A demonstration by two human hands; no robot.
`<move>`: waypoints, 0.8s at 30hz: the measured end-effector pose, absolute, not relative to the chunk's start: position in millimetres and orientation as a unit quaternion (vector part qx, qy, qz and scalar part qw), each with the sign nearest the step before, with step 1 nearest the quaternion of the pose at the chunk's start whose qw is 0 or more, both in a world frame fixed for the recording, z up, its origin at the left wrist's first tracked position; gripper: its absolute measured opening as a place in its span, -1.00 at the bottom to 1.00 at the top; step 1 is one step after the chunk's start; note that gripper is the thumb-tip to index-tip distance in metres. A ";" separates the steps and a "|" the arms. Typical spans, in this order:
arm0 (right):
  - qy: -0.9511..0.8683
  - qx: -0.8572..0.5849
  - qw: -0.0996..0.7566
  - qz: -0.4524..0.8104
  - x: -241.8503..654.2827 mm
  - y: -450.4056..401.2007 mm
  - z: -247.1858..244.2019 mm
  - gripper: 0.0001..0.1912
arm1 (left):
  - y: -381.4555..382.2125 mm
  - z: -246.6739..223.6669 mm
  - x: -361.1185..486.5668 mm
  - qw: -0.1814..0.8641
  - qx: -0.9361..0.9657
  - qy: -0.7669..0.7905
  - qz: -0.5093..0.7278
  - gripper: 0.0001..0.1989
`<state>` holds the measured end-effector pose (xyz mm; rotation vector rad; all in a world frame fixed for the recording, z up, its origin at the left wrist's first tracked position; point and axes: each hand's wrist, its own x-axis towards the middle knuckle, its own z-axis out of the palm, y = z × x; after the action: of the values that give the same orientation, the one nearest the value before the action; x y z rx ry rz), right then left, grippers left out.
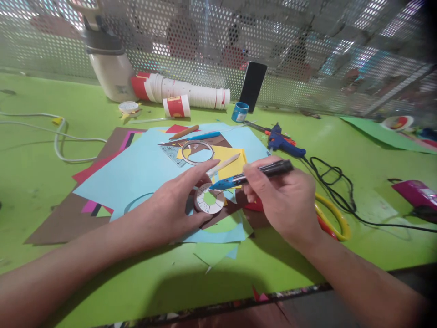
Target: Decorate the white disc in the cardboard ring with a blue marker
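My left hand [177,196] curls its thumb and fingers around a small round white piece [200,204] with a green centre, dark dividing lines and dots on its ring. In my right hand [283,196] is a black marker [276,169] whose front end is smeared with blue. The marker's tip meets the upper edge of the round piece, or hovers just over it; I cannot tell which. Beneath both hands lie light blue paper sheets [116,182] and green scraps. A clear ring [183,157], a set square [170,155] and a white pencil [229,162] lie just beyond.
Stacked paper cups [191,93], a single cup [176,106], a white jug [114,75], a blue paint jar [240,112] and a phone [253,84] stand along the mesh. At right are a blue glue gun [285,145] with its black cord and yellow-handled scissors [336,218].
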<state>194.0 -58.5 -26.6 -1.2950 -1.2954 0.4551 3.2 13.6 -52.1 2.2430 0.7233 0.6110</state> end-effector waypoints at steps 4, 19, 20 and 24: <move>-0.499 -0.524 0.665 0.185 203.6 -55.3 -22.9 -0.72 | 15.7 -56.5 1.0 0.364 0.856 0.288 0.230 -0.21; -0.477 -0.505 0.697 0.176 220.1 -50.4 -18.1 -0.80 | 14.2 -56.6 -1.7 0.397 0.842 0.276 0.238 -0.20; -0.481 -0.504 0.695 0.178 219.6 -51.0 -18.0 -0.81 | 14.3 -56.8 -1.6 0.400 0.840 0.278 0.240 -0.20; -0.500 -0.498 0.689 0.166 219.7 -54.1 -16.3 -0.83 | 15.4 -58.5 0.4 0.414 0.831 0.280 0.244 -0.20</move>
<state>219.7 -54.1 -16.3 -1.1151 -1.1186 0.3705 0.4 15.4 -58.5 2.0888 0.7037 0.6123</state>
